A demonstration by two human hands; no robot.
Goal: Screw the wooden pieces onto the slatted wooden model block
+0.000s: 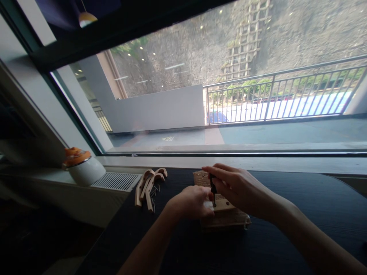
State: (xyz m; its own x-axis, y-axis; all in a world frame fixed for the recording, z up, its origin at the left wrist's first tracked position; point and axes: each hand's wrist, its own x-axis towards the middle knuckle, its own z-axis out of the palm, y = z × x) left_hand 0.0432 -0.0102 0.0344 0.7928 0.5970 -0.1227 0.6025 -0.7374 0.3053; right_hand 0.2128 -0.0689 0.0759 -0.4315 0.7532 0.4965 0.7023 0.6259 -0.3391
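Note:
My right hand is closed around the dark handle of a screwdriver. The tool stands nearly upright, its shaft reaching down to a pale wooden piece with dark round holes. My left hand grips the left end of that piece, close beside the screwdriver; part of the grip is hidden, and something whitish shows by its fingertips. Under both hands lies a brown, wood-like block with a shiny, clear-looking edge. Left of my hands, several curved wooden pieces with holes lie together, with loose screws beside them.
The dark table has a rounded right edge and meets a window sill. On the ledge at left stands a white container with an orange top, next to a vent grille. A large window shows a railing outside.

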